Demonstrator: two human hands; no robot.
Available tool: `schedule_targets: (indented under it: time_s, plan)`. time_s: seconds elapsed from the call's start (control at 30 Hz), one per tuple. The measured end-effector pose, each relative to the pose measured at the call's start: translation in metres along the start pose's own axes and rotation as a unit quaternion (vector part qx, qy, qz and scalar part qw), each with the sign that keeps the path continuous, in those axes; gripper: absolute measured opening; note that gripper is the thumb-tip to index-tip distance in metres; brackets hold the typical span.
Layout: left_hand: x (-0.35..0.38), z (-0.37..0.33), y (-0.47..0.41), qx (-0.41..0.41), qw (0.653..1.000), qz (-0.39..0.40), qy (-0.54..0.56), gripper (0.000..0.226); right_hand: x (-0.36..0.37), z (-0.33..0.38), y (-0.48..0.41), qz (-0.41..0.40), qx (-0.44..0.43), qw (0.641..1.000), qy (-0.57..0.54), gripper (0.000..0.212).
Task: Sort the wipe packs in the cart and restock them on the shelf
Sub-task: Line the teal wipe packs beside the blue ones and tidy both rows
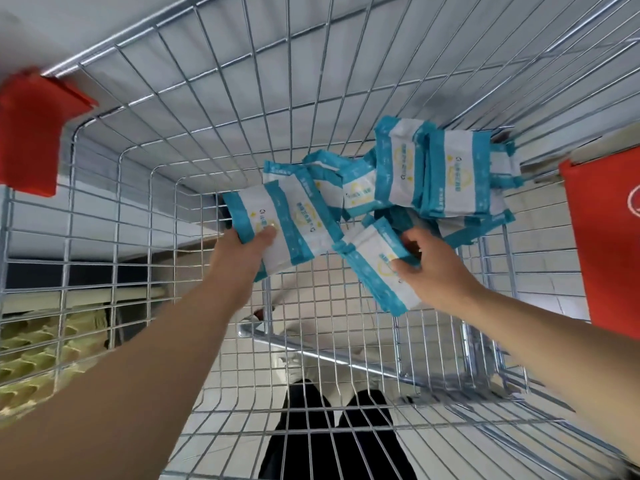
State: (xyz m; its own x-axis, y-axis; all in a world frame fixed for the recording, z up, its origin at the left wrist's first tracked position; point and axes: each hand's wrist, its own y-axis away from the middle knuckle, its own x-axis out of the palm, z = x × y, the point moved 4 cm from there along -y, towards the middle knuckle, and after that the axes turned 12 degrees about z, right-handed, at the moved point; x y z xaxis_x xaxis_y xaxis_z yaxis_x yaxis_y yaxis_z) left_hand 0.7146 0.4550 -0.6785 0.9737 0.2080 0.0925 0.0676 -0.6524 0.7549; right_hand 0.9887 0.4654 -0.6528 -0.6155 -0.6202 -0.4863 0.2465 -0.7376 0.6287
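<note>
Left hand (247,244): centre of the frame, thumb pressed on top of a fanned bundle of blue-and-white packs (287,220), fingers curled beneath; I count at least two packs.
Right hand (436,268): right of centre, pinching a second bundle (374,268) by its near edge, thumb on top.
Heap of packs (433,171): upper right of centre, loose and leaning in the far corner of the cart (242,98), just beyond both hands.
Risk, slip: I judge the wrappers glossy and both bundles fanned; a slack thumb could let the lower packs slide out onto the basket floor.
Risk, heap: the second bundle sits just beside the heap; a knock could topple the leaning packs.
Risk, snag: pack corners could catch the wire on the way out.
Red corner guards (34,133): upper left and right edge, well apart from the hands.
Shelf stock (41,344): lower left, yellowish goods behind the wire side; I cannot tell whether this is the restock shelf, and the cart wall stands between.
Trouser legs (332,431): bottom centre, under the basket.
</note>
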Motion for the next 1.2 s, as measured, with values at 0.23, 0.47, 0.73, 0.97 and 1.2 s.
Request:
schedule_targets:
  time_s: [0.23,0.47,0.73,0.97,1.2]
  plan:
    - [0.043,0.004,-0.032,0.005,0.997,-0.065,-0.047,0.02,-0.003,-0.004,0.008,0.005,-0.029,0.999,0.025,0.022]
    - [0.031,-0.033,-0.011,0.102,0.856,-0.097,-0.497,0.023,-0.006,-0.013,0.018,0.011,-0.016,1.0,0.013,0.018]
    - [0.032,-0.05,-0.027,0.207,0.781,0.006,-0.589,0.039,-0.011,-0.023,0.021,-0.003,-0.002,1.0,-0.016,0.018]
    - [0.051,-0.042,-0.023,0.219,0.581,0.075,-0.781,0.082,-0.009,-0.025,0.022,-0.004,-0.009,1.0,-0.004,0.017]
    - [0.021,-0.007,-0.001,0.032,0.655,0.078,-0.751,0.06,-0.006,-0.023,0.023,0.01,-0.008,1.0,0.007,0.018]
